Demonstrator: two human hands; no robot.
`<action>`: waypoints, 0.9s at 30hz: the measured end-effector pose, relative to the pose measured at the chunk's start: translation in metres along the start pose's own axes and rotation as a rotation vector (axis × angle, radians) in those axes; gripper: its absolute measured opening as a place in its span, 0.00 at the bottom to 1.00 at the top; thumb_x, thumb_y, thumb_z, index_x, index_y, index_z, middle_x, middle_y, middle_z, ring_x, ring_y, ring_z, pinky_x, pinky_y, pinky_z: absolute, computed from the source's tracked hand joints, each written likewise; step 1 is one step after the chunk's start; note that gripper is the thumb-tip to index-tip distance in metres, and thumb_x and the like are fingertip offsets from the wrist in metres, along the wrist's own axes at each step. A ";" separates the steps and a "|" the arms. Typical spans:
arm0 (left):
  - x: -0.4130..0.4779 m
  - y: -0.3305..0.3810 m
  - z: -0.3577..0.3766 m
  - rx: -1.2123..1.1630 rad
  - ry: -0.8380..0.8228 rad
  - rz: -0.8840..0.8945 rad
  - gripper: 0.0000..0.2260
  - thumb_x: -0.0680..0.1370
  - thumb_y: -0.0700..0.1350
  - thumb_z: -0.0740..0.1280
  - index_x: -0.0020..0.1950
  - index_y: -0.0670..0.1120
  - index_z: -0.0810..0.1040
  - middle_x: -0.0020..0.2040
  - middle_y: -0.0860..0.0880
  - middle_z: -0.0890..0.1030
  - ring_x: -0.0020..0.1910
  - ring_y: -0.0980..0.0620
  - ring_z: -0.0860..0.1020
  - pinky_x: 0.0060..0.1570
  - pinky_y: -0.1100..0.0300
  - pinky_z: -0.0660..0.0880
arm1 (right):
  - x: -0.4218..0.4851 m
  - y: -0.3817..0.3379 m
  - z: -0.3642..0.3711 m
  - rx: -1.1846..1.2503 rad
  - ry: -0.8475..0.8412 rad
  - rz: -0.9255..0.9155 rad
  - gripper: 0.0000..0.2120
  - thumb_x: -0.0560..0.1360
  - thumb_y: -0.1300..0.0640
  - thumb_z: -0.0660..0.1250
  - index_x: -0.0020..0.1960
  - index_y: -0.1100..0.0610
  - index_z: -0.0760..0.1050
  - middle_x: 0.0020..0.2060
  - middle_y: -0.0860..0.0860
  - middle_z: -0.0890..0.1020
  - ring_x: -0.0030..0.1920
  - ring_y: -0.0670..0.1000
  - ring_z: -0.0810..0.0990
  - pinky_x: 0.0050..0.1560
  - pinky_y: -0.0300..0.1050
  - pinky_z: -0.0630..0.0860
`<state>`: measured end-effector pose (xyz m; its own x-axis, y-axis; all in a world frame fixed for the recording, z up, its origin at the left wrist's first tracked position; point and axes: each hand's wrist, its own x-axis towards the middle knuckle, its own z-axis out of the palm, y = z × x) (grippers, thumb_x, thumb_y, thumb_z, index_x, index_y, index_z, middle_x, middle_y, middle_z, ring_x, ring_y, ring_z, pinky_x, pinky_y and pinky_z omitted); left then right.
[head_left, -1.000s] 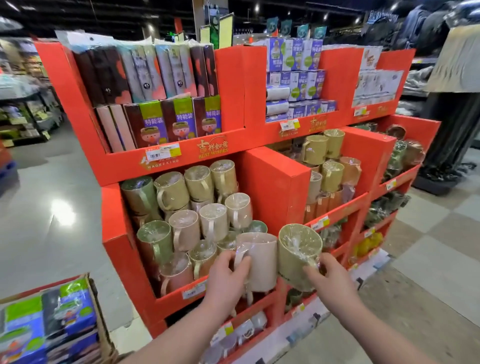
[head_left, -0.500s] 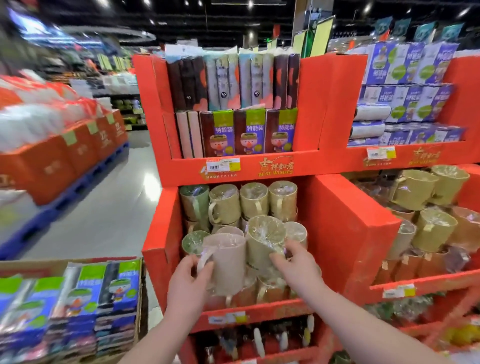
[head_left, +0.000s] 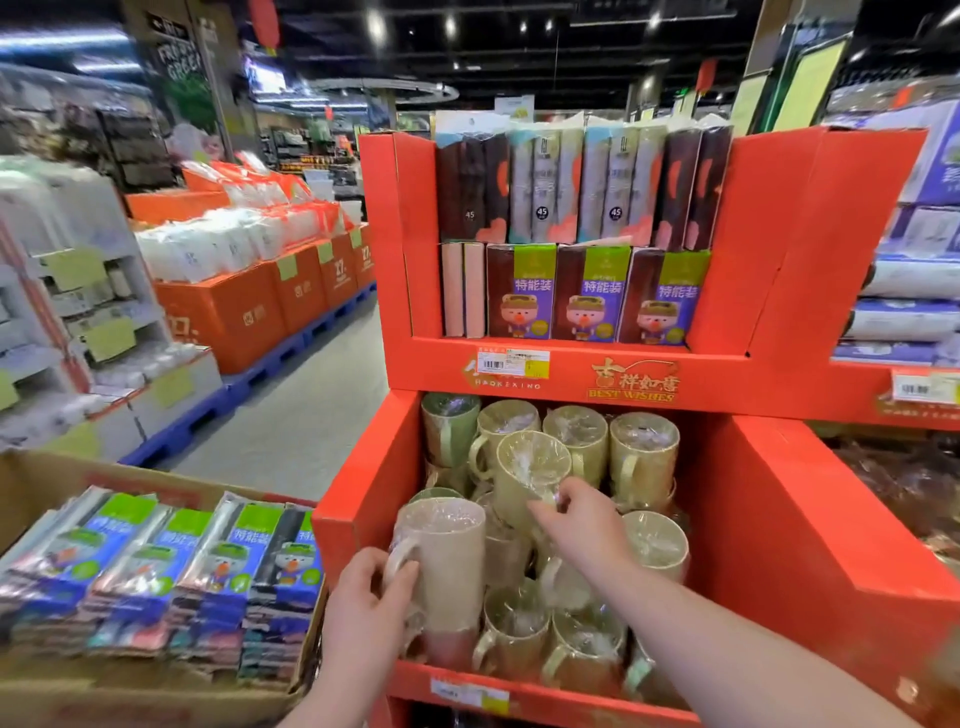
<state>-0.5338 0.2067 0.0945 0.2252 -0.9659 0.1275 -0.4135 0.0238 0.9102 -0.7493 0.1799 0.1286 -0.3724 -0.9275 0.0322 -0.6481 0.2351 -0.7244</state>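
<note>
Transfer has been advanced: the beige mug (head_left: 452, 566), gripped by the left hand (head_left: 371, 603), and the green mug (head_left: 519, 467), gripped by the right hand (head_left: 584, 530), have been brought over the bin (head_left: 371, 483).

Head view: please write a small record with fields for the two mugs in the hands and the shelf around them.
place: red display shelf in a store
left hand: grips the beige mug at its handle
right hand: holds the green mug at its lower side
wrapping: clear film over both mugs
around: other wrapped mugs in the same compartment
below: price label on the shelf edge
</note>
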 end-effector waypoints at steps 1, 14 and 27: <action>0.001 0.001 0.000 0.003 0.004 -0.001 0.09 0.75 0.42 0.70 0.36 0.44 0.74 0.35 0.46 0.77 0.36 0.49 0.74 0.35 0.59 0.66 | 0.003 0.000 0.001 0.008 -0.010 -0.001 0.16 0.75 0.49 0.66 0.35 0.53 0.62 0.30 0.48 0.71 0.31 0.50 0.69 0.32 0.44 0.64; 0.013 -0.002 0.006 -0.002 0.025 -0.024 0.09 0.75 0.43 0.70 0.36 0.47 0.74 0.36 0.45 0.78 0.38 0.47 0.75 0.37 0.56 0.66 | 0.024 -0.003 0.014 -0.110 -0.011 0.013 0.15 0.73 0.51 0.65 0.34 0.53 0.61 0.29 0.48 0.68 0.31 0.50 0.66 0.30 0.44 0.61; 0.013 0.004 0.012 -0.043 0.016 -0.018 0.08 0.75 0.42 0.70 0.37 0.45 0.74 0.32 0.46 0.78 0.33 0.49 0.74 0.35 0.56 0.67 | 0.033 -0.003 0.009 -0.174 -0.098 0.054 0.19 0.73 0.42 0.68 0.38 0.55 0.65 0.34 0.48 0.72 0.35 0.50 0.71 0.30 0.43 0.63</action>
<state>-0.5435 0.1913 0.0949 0.2468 -0.9620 0.1166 -0.3709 0.0174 0.9285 -0.7535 0.1456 0.1255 -0.3484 -0.9342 -0.0769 -0.7371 0.3237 -0.5932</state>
